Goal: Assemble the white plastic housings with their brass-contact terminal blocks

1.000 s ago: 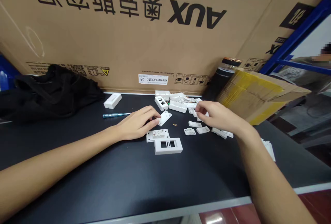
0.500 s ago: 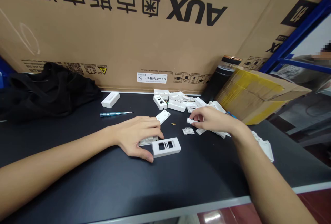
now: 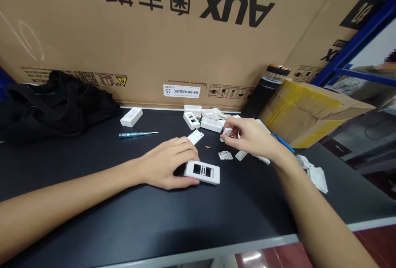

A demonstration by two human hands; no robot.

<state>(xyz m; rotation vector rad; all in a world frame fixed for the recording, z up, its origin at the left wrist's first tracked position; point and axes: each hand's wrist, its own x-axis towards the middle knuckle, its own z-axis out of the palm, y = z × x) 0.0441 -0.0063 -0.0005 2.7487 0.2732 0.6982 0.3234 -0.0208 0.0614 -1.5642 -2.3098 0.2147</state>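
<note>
The left hand (image 3: 173, 164) has its fingers wrapped around the left end of a white housing (image 3: 214, 174) with two rectangular windows, held over the bench (image 3: 154, 218); I can read no lettering on it. To the right of the housing and farther back, the right hand (image 3: 252, 136) pinches a small white piece (image 3: 226, 132) between thumb and fingers.

Behind the housing, across the full back of the bench, stands a large carton (image 3: 139, 45) printed upside down in black: "AUX", with the Chinese brand name 奥克斯空调 alongside. Lower on it, directly behind the housing, a white label (image 3: 181, 91) reads "KFR-46W/BpR3E (B1)" and "25", with a barcode. Behind and left of the housing, the carton carries a yellow warning triangle (image 3: 123, 81) marked "A2L" and a QR code; the fine print there is too small to read. Behind and right is a row of handling symbols.

Left of the housing and farther back lie a blue-handled screwdriver (image 3: 133, 135) and a white case (image 3: 131, 117). Just behind it are tiny brass-coloured parts (image 3: 207, 147) and a pile of white parts (image 3: 212, 123). To its right and back stands a yellow-taped box (image 3: 312, 111).
</note>
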